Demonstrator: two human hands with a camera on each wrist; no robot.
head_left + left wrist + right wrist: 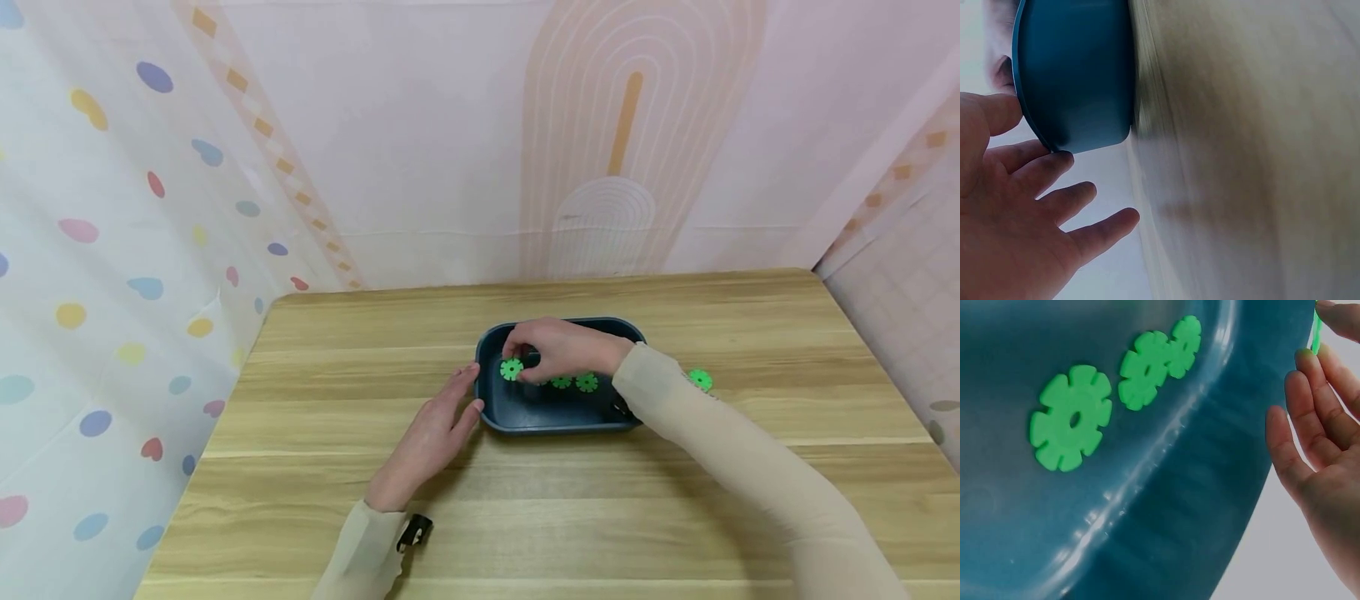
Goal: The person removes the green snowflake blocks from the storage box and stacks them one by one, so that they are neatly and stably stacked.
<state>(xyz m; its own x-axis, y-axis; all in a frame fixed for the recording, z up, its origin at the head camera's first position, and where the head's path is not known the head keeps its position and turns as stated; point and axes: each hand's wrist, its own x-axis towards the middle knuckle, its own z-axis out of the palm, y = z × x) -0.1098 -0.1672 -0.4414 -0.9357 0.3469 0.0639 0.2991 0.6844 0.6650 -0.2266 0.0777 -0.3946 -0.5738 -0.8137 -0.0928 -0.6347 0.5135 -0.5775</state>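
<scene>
My right hand (561,346) is over the dark blue tray (517,421), pinching a green notched plastic disc (512,369) near the tray's left end. The right wrist view catches this disc edge-on between thumb and fingertips. Below it, three more green discs (1074,419) lie in a row on the tray floor. At the tray's left end is my left hand (426,442), its fingers spread and fairly straight. In the left wrist view, its thumb and fingertips touch the tray's rim and outer wall (1079,81).
Another green disc (701,380) lies on the wooden table (337,367) to the right of the tray, beside my right sleeve. A patterned cloth (420,167) hangs behind the table's far edge, and a dotted one (112,292) along the left side.
</scene>
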